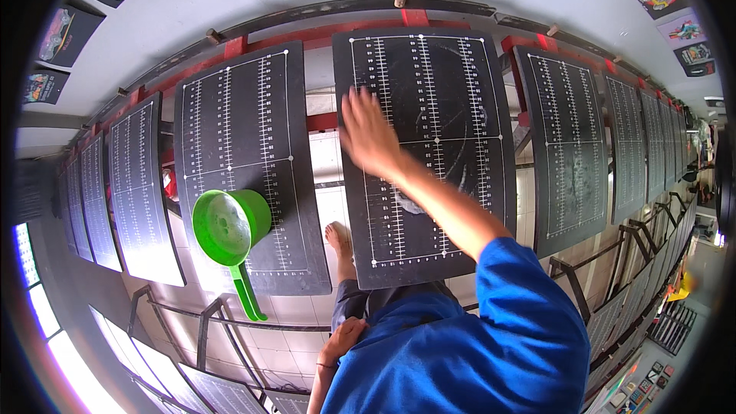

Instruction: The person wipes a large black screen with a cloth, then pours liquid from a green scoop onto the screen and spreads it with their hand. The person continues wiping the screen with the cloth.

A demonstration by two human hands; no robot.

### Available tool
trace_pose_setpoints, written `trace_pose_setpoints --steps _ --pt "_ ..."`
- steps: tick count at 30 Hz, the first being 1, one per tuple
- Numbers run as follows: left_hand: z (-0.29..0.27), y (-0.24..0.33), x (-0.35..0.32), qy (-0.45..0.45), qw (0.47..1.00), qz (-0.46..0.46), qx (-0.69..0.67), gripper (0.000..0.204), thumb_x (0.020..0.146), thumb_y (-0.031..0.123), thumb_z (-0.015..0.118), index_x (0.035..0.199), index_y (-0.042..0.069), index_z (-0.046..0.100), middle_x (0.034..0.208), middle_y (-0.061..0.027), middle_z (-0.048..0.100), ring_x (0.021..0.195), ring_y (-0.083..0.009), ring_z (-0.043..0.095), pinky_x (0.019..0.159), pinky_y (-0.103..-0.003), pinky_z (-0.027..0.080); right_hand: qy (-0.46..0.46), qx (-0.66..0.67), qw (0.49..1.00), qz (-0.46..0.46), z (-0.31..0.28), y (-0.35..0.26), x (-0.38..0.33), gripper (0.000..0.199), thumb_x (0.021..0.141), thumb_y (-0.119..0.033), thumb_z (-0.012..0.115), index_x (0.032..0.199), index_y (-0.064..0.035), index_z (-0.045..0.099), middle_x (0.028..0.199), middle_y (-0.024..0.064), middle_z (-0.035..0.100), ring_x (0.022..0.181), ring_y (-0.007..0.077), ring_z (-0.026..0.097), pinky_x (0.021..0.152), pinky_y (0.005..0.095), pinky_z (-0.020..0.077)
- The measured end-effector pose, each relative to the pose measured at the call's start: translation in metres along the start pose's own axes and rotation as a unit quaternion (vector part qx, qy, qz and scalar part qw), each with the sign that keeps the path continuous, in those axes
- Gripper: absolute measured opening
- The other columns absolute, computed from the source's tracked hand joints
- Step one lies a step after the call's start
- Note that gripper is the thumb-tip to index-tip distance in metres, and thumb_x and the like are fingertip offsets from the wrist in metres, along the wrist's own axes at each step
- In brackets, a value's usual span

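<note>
A black board (399, 238) with white printed scales, lines and dots lies in front of me. My right hand (369, 134) is over its left edge, fingers stretched out and slightly apart, a little smeared by motion. No object shows in that hand; whatever is under the palm is hidden. Curved wet-looking streaks (464, 169) mark the board's right half, and a pale patch shows beneath my forearm. Down by my dark shorts rests my left hand (345, 340), its fingers turned in against my body and hard to make out. A green dipper (257, 215) with liquid and froth inside stands on the neighbouring board.
Similar boards run in a row to the left (138, 192) and right (563, 153), on a red and black metal frame (330, 23). Tiled floor and my bare foot (339, 238) show in the gap. Behind me are black frames (207, 337) with more boards.
</note>
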State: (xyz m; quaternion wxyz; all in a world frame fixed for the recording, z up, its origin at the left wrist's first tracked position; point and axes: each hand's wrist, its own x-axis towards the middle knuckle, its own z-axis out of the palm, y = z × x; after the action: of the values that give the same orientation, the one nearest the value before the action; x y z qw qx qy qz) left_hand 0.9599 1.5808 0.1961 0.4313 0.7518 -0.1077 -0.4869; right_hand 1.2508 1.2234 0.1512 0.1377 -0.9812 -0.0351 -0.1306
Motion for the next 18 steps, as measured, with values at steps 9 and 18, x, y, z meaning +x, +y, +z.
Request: trace_pose_setpoints --steps 9,18 --pt "0.005 -0.065 -0.018 0.351 0.909 -0.165 -0.156 0.045 0.103 0.027 0.045 0.066 0.002 0.051 0.061 -0.0028 0.051 0.059 -0.0108 0.045 0.056 -0.03 0.037 -0.085 0.037 0.996 0.008 -0.017 -0.035 -0.033 0.056 0.102 -0.026 0.043 0.143 0.011 0.036 0.152 0.0303 0.03 0.145 0.045 0.025 0.119 0.0553 0.0184" --pt "0.08 -0.162 -0.103 0.27 0.914 -0.281 -0.11 0.037 0.099 0.031 0.053 0.078 0.002 0.059 0.067 -0.0048 0.055 0.062 -0.0144 0.052 0.057 -0.03 0.042 0.125 -0.121 0.977 0.12 0.017 0.142 0.138 0.039 0.093 -0.023 0.054 0.126 -0.0014 0.057 0.131 0.0157 0.055 0.127 0.0383 0.044 0.102 0.0644 0.034"
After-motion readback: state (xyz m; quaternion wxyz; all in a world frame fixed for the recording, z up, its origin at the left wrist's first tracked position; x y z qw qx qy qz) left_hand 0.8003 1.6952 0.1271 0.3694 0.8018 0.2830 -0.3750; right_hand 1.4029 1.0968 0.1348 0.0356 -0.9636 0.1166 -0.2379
